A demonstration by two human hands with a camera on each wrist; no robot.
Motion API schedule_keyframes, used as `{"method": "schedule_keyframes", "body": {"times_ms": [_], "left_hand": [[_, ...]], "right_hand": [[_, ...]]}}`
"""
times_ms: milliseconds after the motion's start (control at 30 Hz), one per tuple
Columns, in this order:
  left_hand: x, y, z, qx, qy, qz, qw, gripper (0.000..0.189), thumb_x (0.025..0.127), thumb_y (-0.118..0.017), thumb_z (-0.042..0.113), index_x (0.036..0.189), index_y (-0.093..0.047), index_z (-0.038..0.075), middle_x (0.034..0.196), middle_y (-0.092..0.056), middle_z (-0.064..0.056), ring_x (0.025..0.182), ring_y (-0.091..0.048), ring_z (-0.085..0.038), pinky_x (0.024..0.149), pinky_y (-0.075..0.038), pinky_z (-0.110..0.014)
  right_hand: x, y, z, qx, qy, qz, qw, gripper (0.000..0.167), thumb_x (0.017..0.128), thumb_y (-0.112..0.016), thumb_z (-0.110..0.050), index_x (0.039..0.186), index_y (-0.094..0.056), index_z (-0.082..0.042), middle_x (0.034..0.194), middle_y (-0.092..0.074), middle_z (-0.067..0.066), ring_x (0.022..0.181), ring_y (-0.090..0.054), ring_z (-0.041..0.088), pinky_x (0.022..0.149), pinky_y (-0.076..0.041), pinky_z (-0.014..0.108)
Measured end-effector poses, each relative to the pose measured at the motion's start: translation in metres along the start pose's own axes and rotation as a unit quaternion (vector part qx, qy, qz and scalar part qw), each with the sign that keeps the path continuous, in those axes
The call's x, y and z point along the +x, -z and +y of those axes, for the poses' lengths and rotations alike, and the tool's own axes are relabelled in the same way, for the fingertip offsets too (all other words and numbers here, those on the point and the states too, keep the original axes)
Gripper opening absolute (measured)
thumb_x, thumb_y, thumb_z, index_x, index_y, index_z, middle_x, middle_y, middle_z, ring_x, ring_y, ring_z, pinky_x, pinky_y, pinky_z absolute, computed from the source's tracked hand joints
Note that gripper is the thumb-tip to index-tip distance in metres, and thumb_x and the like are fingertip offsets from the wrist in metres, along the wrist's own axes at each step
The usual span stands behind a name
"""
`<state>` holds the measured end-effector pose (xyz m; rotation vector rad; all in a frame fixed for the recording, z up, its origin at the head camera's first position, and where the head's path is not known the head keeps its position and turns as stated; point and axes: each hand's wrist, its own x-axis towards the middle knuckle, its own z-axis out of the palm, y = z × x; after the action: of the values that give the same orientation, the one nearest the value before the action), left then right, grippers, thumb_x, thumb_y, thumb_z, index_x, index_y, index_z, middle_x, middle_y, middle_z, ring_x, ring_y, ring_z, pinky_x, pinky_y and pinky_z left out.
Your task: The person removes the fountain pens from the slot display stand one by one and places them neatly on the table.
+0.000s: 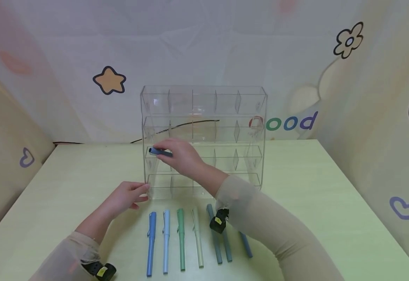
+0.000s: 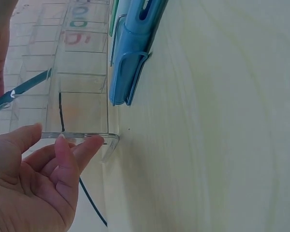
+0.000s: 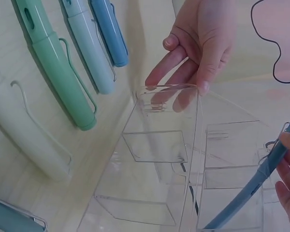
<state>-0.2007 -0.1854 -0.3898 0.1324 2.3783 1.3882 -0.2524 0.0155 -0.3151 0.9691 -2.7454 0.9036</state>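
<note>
A clear acrylic rack (image 1: pixel 204 91), with tiers split into small compartments, stands upright on the table. My right hand (image 1: pixel 181 156) pinches a blue clipped pen (image 3: pixel 258 181) between thumb and fingers. It holds that pen tilted in front of the rack's left side, at the second tier from the bottom. Low on the rack's left side, the fingertips of my left hand (image 1: pixel 128 197) press the outer face, the thumb at the panel's edge. Closest to that hand on the table lies a dark blue pen (image 1: pixel 151 244).
In a row before the rack lie a light blue pen (image 1: pixel 166 242), a green pen (image 1: pixel 181 240), a pale green pen (image 1: pixel 197 238) and several grey-blue ones. My right sleeve (image 1: pixel 271 222) passes over the right part of that row. A printed cloth (image 1: pixel 204 47) hangs behind the table.
</note>
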Motion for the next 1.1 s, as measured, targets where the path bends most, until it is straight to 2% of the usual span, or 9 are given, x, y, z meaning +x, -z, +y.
{"method": "schedule_keyframes", "body": {"times_ms": [133, 300, 433, 600, 800, 967, 1100], "left_hand": [[0.0, 0.0, 0.001, -0.001, -0.002, 0.0, 1.0, 0.048, 0.099, -0.046, 0.029, 0.131, -0.048, -0.007, 0.129, -0.051, -0.026, 0.111, -0.057, -0.034, 0.075, -0.052, -0.037], [-0.002, 0.001, 0.002, 0.005, -0.003, -0.002, 1.0, 0.049, 0.099, -0.046, 0.03, 0.13, -0.049, -0.007, 0.128, -0.051, -0.026, 0.11, -0.057, -0.034, 0.077, -0.052, -0.039], [-0.002, 0.002, 0.002, 0.003, -0.003, -0.005, 1.0, 0.049, 0.099, -0.046, 0.031, 0.13, -0.049, -0.007, 0.129, -0.05, -0.026, 0.111, -0.057, -0.034, 0.078, -0.052, -0.04], [-0.003, 0.001, 0.002, -0.001, -0.003, -0.008, 1.0, 0.048, 0.099, -0.045, 0.029, 0.129, -0.049, -0.008, 0.129, -0.05, -0.027, 0.111, -0.056, -0.035, 0.078, -0.052, -0.04], [-0.004, 0.0, 0.002, -0.004, -0.001, -0.011, 0.9999, 0.049, 0.099, -0.045, 0.03, 0.129, -0.049, -0.009, 0.129, -0.051, -0.026, 0.112, -0.056, -0.035, 0.076, -0.052, -0.039], [-0.003, 0.0, 0.002, -0.001, 0.002, -0.011, 0.9999, 0.048, 0.099, -0.045, 0.03, 0.129, -0.05, -0.008, 0.128, -0.052, -0.025, 0.112, -0.056, -0.035, 0.076, -0.052, -0.039], [-0.003, 0.001, 0.001, 0.003, -0.003, -0.013, 0.9999, 0.048, 0.099, -0.044, 0.029, 0.129, -0.05, -0.008, 0.129, -0.051, -0.026, 0.113, -0.055, -0.036, 0.077, -0.052, -0.04]], "right_hand": [[0.0, 0.004, -0.002, -0.019, 0.015, 0.014, 0.9996, 0.029, 0.092, -0.061, -0.021, 0.12, -0.063, -0.014, 0.113, -0.063, -0.003, 0.103, -0.057, 0.011, 0.088, -0.044, 0.023], [-0.003, 0.012, -0.006, 0.013, 0.059, 0.053, 0.9967, 0.028, 0.091, -0.062, -0.016, 0.118, -0.063, -0.011, 0.112, -0.063, 0.0, 0.102, -0.058, 0.01, 0.088, -0.043, 0.02], [-0.007, 0.02, -0.009, 0.03, 0.1, 0.086, 0.9908, 0.029, 0.089, -0.064, -0.012, 0.118, -0.064, -0.009, 0.111, -0.064, 0.002, 0.1, -0.059, 0.011, 0.087, -0.043, 0.019], [-0.015, 0.032, -0.013, 0.06, 0.144, 0.121, 0.9803, 0.028, 0.087, -0.066, -0.008, 0.114, -0.065, -0.004, 0.107, -0.066, 0.004, 0.097, -0.06, 0.011, 0.086, -0.043, 0.016], [-0.026, 0.046, -0.016, 0.091, 0.201, 0.162, 0.9618, 0.026, 0.084, -0.068, -0.005, 0.11, -0.066, -0.001, 0.104, -0.067, 0.008, 0.096, -0.061, 0.013, 0.086, -0.044, 0.019], [-0.035, 0.056, -0.016, 0.11, 0.223, 0.189, 0.9501, 0.027, 0.082, -0.069, -0.002, 0.109, -0.066, 0.001, 0.103, -0.067, 0.01, 0.096, -0.06, 0.014, 0.086, -0.046, 0.022], [-0.043, 0.061, -0.013, 0.128, 0.226, 0.195, 0.9459, 0.026, 0.082, -0.069, 0.0, 0.108, -0.066, 0.002, 0.103, -0.067, 0.01, 0.097, -0.06, 0.014, 0.085, -0.047, 0.024]]}}
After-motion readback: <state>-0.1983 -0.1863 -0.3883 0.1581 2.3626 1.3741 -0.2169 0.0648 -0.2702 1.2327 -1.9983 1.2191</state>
